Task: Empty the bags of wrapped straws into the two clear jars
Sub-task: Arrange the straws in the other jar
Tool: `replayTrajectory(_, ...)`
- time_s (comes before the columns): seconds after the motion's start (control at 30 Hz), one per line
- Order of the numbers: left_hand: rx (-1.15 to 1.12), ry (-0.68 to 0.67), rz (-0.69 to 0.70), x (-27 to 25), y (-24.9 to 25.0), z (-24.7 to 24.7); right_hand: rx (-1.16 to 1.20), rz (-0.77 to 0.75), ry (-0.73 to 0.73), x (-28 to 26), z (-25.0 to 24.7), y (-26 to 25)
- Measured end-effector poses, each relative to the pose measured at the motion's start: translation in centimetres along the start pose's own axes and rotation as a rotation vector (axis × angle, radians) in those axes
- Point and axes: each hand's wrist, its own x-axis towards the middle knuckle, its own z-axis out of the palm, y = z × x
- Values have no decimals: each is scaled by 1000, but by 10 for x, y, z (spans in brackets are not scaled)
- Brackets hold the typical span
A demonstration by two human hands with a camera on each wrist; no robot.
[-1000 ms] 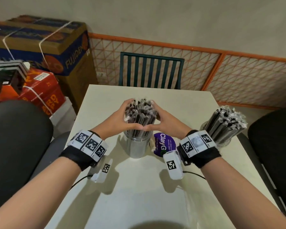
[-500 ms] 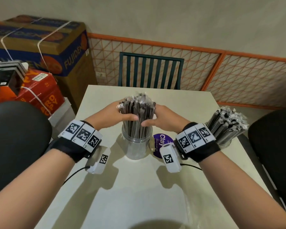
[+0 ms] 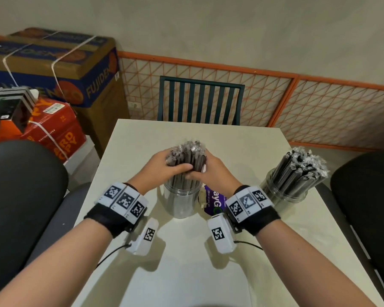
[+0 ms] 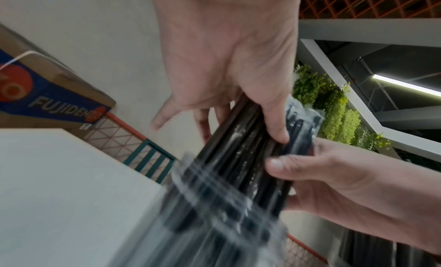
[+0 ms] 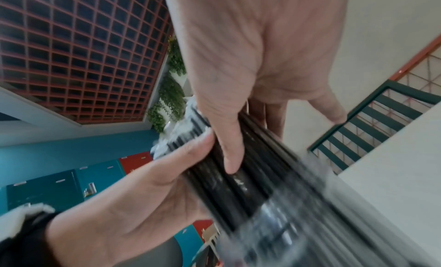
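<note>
A bundle of black wrapped straws [image 3: 186, 159] stands upright in a clear jar [image 3: 181, 201] at the middle of the table. My left hand [image 3: 162, 168] grips the bundle from the left, thumb across its front. My right hand [image 3: 211, 171] grips it from the right, thumb meeting the left thumb. The left wrist view shows the straws [image 4: 241, 158] squeezed between both hands, as does the right wrist view, with the bundle [image 5: 241, 178] running into the blurred jar. A second clear jar [image 3: 285, 189] at the right is packed with leaning straws [image 3: 302, 169].
A purple packet [image 3: 214, 201] lies on the cream table [image 3: 186, 273] behind my right wrist. A green slatted chair [image 3: 201, 100] stands at the far edge. Black chairs flank both sides, and strapped cardboard boxes [image 3: 53, 69] are stacked at the left.
Both hands closed from a loose cupping round the straw tops to a tight grip on the bundle, thumbs now overlapping in front. The bundle stands a little taller and more gathered.
</note>
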Motion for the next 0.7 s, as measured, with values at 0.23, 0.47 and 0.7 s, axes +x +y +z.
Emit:
replayTrajectory(0.23, 108, -245, 13, -1, 9, -37, -140, -32, -235, 0, -25, -8)
replayTrajectory(0.47, -58, 30, -29, -20, -16, 0, -34, 6, -120, -12, 3, 12)
replayTrajectory(0.7, -76, 183, -50, -20, -11, 29, 70, -2, -82, -10, 13, 7)
